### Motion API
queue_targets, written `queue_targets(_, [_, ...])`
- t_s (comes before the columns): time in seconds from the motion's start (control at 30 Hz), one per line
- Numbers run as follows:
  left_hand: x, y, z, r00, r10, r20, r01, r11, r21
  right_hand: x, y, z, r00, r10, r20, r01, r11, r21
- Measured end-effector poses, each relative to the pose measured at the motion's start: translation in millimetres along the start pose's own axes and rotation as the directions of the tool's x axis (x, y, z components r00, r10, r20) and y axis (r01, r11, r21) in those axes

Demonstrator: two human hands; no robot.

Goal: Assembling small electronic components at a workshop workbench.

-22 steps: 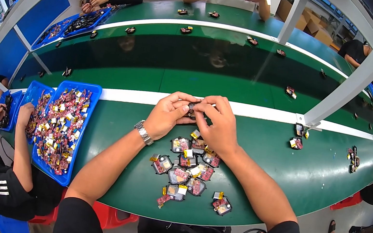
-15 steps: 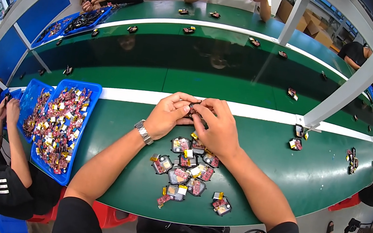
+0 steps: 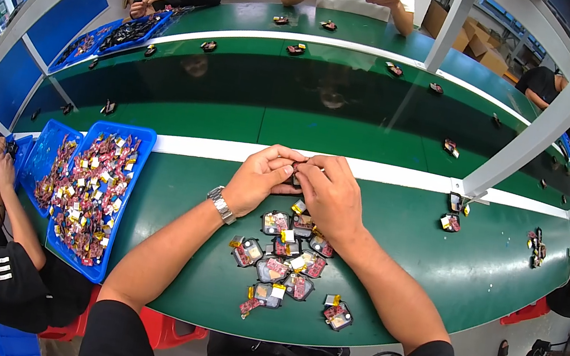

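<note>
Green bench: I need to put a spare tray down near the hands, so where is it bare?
Bare green bench lies between the blue tray and the left hand, and again right of the right hand up to two small parts. Below the hands it is crowded with a cluster of small parts.

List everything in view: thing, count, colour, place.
small part: one, dark, pinched between both hands' fingertips
pile of small parts: over a dozen, dark with red and yellow, below the hands
blue tray: one, heaped with similar parts, left
green table: one, under everything
conveyor belt: one, dark green, few parts scattered along it
co-workers: several, around the line
wristwatch: one, silver, left wrist
left hand: one
right hand: one
</note>
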State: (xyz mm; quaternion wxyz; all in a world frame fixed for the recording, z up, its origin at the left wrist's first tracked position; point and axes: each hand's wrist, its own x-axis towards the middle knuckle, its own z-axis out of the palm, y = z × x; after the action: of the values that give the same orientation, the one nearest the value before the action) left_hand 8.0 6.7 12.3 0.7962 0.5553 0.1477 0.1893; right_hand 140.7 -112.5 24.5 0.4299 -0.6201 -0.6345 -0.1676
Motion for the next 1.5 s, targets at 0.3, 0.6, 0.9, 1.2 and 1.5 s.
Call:
queue_targets(0.3, [1.5, -4.2, 4.0, 0.989, 0.103, -0.102, -0.085, 0.983, 0.165, 1.7, 5.6, 2.8, 0.960, 0.267, 0.082, -0.278, 0.890, 0.361])
queue_targets(0.6, [8.8, -10.6, -4.7, 0.941, 0.261, -0.217, -0.217, 0.953, 0.210, 26.8, 33.9, 17.0, 0.925, 0.312, 0.217, -0.379, 0.792, 0.479])
queue_targets(0.9, [8.6, -8.0, -16.6, 0.943, 0.256, -0.214, -0.191, 0.940, 0.281, 78.3, 115.6, 66.9, 0.728, 0.667, 0.157, -0.685, 0.716, 0.133])
queue_targets(1.2, [10.1, -9.3, -19.0, 0.959, 0.228, -0.168, -0.158, 0.923, 0.350, 43.7, 78.6, -3.9, 0.750, 0.442, 0.492, -0.558, 0.822, 0.113])
queue_targets(1.5, [7.0, -11.6, -11.7, 0.974, 0.197, -0.109, -0.134, 0.896, 0.422, -4.0, 35.6, -52.6, 0.687, 0.014, 0.726, -0.261, 0.938, 0.229])
